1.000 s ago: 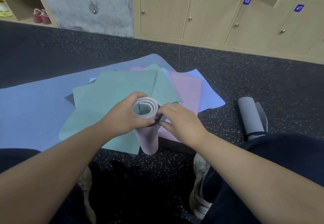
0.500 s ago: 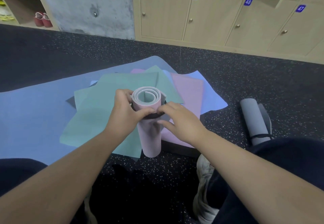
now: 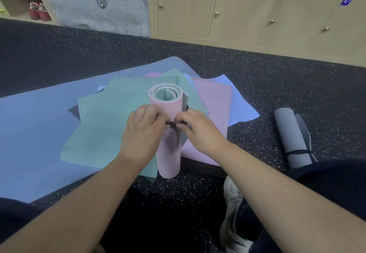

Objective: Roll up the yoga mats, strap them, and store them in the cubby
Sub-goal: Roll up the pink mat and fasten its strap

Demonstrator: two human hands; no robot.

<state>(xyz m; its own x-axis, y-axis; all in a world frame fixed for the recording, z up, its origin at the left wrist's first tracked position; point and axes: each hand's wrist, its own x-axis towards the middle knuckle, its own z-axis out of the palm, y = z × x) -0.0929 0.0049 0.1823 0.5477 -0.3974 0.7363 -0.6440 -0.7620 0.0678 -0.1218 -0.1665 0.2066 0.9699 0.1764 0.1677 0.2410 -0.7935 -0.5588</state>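
Note:
A rolled pink mat (image 3: 168, 153) with a green inner face stands upright on the floor in front of me. A black strap (image 3: 172, 124) runs round its middle. My left hand (image 3: 143, 134) and my right hand (image 3: 200, 129) meet at the front of the roll, and both pinch the strap between fingers and thumb. Behind the roll, several flat mats (image 3: 111, 126) in green, pink and blue lie stacked on a large blue mat (image 3: 31, 134). A grey rolled mat (image 3: 293, 137) with a black strap round it lies on the floor at the right.
Numbered wooden lockers (image 3: 237, 11) line the far wall. An open shelf with red shoes (image 3: 37, 11) is at the far left beside a concrete pillar (image 3: 95, 1). Dark speckled floor (image 3: 257, 78) surrounds the mats. My knees and a white shoe (image 3: 233, 223) are near the bottom.
Both hands slid down from the top of the roll to its middle, taking the black strap with them. The roll's open top end now shows above the hands.

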